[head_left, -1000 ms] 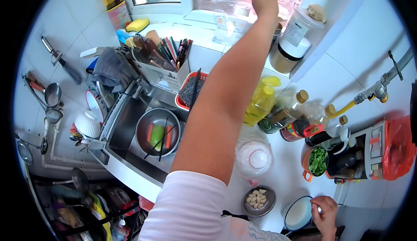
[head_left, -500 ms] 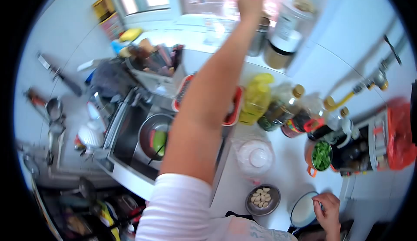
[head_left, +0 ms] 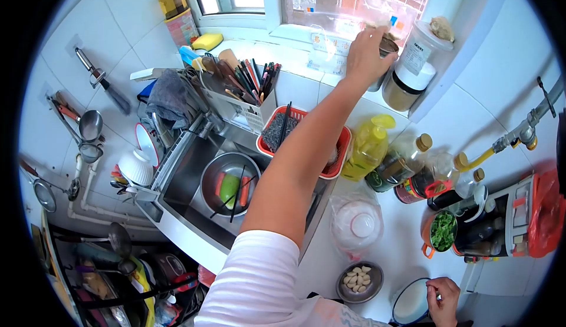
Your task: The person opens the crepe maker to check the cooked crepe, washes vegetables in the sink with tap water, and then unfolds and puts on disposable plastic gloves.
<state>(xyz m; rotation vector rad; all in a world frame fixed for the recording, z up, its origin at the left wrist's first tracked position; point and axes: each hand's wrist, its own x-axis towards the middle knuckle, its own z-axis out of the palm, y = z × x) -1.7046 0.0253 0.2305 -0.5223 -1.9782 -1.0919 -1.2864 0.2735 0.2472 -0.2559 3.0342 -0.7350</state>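
My left hand (head_left: 367, 59) reaches to the windowsill, its fingers and thumb around the top of a metal canister (head_left: 388, 46). Beside that canister stand a clear plastic tub with a white label (head_left: 414, 59) and a white-lidded jar (head_left: 401, 93). At the lower right, my right hand (head_left: 443, 299) is closed, fingertips pinched at the rim of a dark-rimmed white pot (head_left: 411, 302) with whitish contents. What the pinch holds, if anything, is hidden. To its left, a metal bowl (head_left: 344, 293) contains peeled garlic cloves (head_left: 356, 278).
In the sink (head_left: 177, 200), a metal basin (head_left: 207, 174) holds a green vegetable, orange-red pieces and chopsticks. A red basket (head_left: 344, 153), a yellow detergent bottle (head_left: 365, 148) and several sauce bottles (head_left: 407, 162) line the wall. An orange pot (head_left: 428, 231) holds chopped greens (head_left: 443, 231).
My left hand has lowered from a fist above the sill onto the metal canister. The view has shifted, showing more of the sink. My right hand stays pinched by the white pot.
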